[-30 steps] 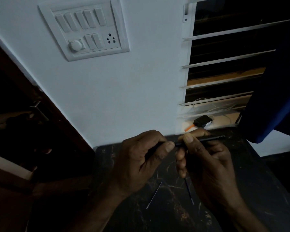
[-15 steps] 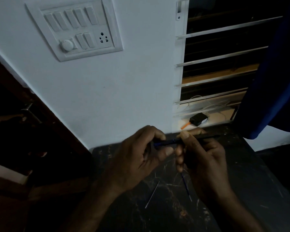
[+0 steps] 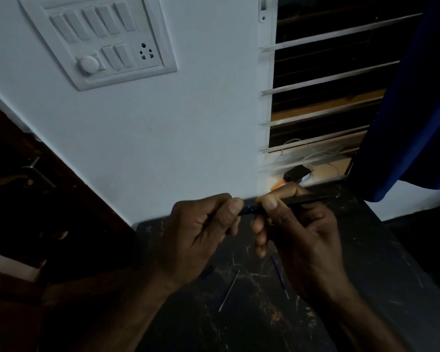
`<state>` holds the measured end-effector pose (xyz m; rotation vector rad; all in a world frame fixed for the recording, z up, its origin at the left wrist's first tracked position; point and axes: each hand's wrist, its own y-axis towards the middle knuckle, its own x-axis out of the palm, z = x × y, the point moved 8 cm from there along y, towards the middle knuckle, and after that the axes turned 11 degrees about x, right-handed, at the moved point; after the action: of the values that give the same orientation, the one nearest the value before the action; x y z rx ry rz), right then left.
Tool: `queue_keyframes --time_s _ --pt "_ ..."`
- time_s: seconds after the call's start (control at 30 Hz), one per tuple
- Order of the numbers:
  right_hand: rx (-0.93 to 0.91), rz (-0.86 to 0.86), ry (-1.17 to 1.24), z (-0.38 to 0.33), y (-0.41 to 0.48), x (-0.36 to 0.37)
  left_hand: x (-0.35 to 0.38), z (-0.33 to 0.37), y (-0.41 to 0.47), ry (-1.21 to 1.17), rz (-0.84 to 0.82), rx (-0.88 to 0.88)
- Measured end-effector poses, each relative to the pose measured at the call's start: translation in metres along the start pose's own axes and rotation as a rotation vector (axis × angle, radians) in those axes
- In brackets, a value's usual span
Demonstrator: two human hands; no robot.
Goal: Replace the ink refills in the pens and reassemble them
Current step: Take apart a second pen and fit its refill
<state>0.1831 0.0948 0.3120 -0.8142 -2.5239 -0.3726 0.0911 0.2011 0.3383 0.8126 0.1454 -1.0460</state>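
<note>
Both hands meet above the far edge of the dark, marbled tabletop (image 3: 366,250), and that edge serves as the landmark here. The left hand (image 3: 201,232) is curled closed, thumb and forefinger pinching the near end of a dark pen (image 3: 290,202); how much of the pen lies inside the fist is hidden. The right hand (image 3: 302,229) has its grip closed on the pen's middle, thumb pressed on top and fingers wrapped beneath, while the rest of the barrel sticks out to the right, roughly level with the edge. A short stretch of pen with a bluish glint shows in the gap between the two thumbs.

Nearer the person than the edge, two refills lie flat on the tabletop. A pale thin refill (image 3: 229,292) lies below the left hand, slanted. A blue refill (image 3: 280,276) lies just beside the right wrist, partly covered by it.

Beyond the edge stands a pale wall with a switch panel (image 3: 99,39) high up, and to the right a barred window (image 3: 328,80) with a blue curtain (image 3: 417,110).
</note>
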Motion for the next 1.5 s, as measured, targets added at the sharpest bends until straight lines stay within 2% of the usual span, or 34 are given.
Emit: queue_keyframes --time_s 0.07,0.17,0.27,0.4,0.5,0.67,0.77,0.9,1.03,1.17,1.33,1.43,1.5 --pt "-0.009 0.023 -0.018 0.001 -0.001 -0.004 0.0 -0.005 0.001 -0.009 -0.04 -0.048" --pt "0.003 0.069 -0.006 0.005 0.0 -0.008 -0.003 -0.007 0.002 -0.068 0.009 -0.075" --pt "0.015 0.09 0.026 0.008 -0.001 -0.01 -0.004 -0.009 -0.004 -0.213 0.123 -0.08" --pt "0.026 0.085 0.044 0.011 -0.003 -0.012 -0.002 -0.015 -0.015 -0.204 0.277 -0.098" --pt "0.002 0.059 0.035 0.013 -0.007 -0.009 0.004 -0.024 -0.02 -0.206 0.364 -0.19" --pt "-0.01 0.093 0.062 0.009 -0.008 -0.013 0.02 -0.027 -0.022 -0.516 0.317 -0.237" --pt "-0.005 0.115 0.051 0.007 -0.009 -0.019 0.02 -0.024 -0.026 -0.488 0.34 -0.208" --pt "-0.007 0.099 0.052 0.008 -0.012 -0.015 0.018 -0.028 -0.029 -0.455 0.436 -0.272" --pt "-0.01 0.085 0.055 0.009 -0.015 -0.014 0.024 -0.03 -0.029 -0.546 0.43 -0.29" --pt "-0.019 0.078 0.045 0.005 -0.016 -0.017 0.022 -0.022 -0.028 -0.541 0.407 -0.235" --pt "-0.033 0.046 0.011 0.003 -0.023 -0.009 0.021 -0.03 -0.033 -0.49 0.513 -0.304" --pt "-0.044 0.039 0.003 0.003 -0.025 -0.005 0.028 -0.027 -0.028 -0.574 0.459 -0.295" --pt "-0.047 0.041 0.012 0.002 -0.024 -0.007 0.033 -0.017 -0.025 -0.722 0.388 -0.259"
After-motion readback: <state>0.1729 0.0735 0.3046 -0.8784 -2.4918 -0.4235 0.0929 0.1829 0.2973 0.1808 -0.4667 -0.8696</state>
